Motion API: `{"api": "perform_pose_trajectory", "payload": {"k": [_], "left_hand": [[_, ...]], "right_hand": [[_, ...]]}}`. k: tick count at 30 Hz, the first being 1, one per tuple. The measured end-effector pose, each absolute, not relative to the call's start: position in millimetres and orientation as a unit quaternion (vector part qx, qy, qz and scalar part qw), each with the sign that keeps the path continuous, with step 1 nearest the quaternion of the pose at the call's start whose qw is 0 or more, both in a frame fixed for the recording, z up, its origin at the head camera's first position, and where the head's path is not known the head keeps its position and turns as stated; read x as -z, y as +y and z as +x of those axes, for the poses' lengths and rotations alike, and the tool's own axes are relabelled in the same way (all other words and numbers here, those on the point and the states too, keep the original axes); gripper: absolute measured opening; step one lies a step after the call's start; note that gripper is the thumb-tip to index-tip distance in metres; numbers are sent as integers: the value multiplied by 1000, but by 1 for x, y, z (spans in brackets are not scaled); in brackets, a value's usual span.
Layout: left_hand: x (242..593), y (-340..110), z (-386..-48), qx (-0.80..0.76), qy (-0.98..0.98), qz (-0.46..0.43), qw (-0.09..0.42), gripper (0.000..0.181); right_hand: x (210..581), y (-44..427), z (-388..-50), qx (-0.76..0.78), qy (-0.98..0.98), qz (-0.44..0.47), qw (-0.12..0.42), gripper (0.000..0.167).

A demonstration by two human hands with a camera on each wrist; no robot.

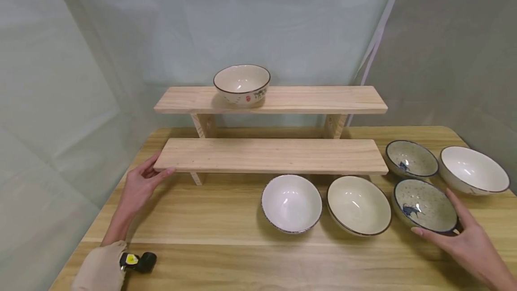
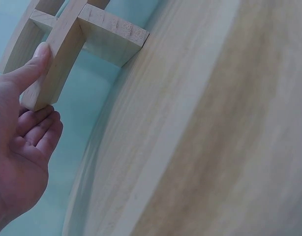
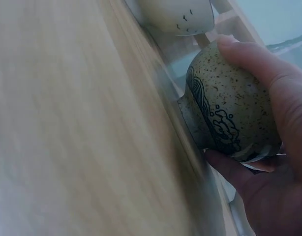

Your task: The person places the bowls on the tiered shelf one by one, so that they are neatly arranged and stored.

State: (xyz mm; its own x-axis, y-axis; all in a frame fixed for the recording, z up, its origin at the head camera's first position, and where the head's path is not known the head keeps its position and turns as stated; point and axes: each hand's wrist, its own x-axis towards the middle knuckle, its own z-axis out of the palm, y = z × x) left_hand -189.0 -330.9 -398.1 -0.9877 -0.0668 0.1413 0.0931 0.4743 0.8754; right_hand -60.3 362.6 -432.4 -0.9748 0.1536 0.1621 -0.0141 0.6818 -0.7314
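A two-tier wooden stand (image 1: 270, 155) stands on the table. My left hand (image 1: 139, 187) grips the left end of its lower shelf, thumb on one side and fingers beneath, as the left wrist view shows with the hand (image 2: 25, 132) at the board's end (image 2: 55, 73). On the right, my right hand (image 1: 464, 237) holds a speckled grey bowl with a blue motif (image 1: 426, 205). In the right wrist view the hand (image 3: 274, 128) has its thumb and fingers around that bowl (image 3: 234, 98), whose foot is close to the tabletop.
A cream bowl with dark rim (image 1: 242, 82) sits on the upper shelf. In front of the stand are a white bowl (image 1: 291, 203) and a cream bowl (image 1: 358, 205). Another speckled bowl (image 1: 412, 158) and a wide white bowl (image 1: 473, 169) stand at the right.
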Motion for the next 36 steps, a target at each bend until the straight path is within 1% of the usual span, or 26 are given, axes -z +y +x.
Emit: {"api": "perform_pose_trajectory", "payload": {"k": [15, 20, 32, 36], "left_hand": [[401, -332, -191, 515, -852, -16, 89, 75], [401, -331, -191, 522, -848, -20, 92, 75], [400, -332, -190, 522, -847, -22, 96, 75], [400, -331, -190, 523, -847, -22, 94, 75]], "right_hand": [[425, 363, -57, -391, -909, -71, 127, 113], [420, 362, -56, -402, -902, -67, 147, 112], [387, 349, -60, -433, -879, -53, 195, 108], [375, 344, -68, -440, -874, -25, 203, 108]]}}
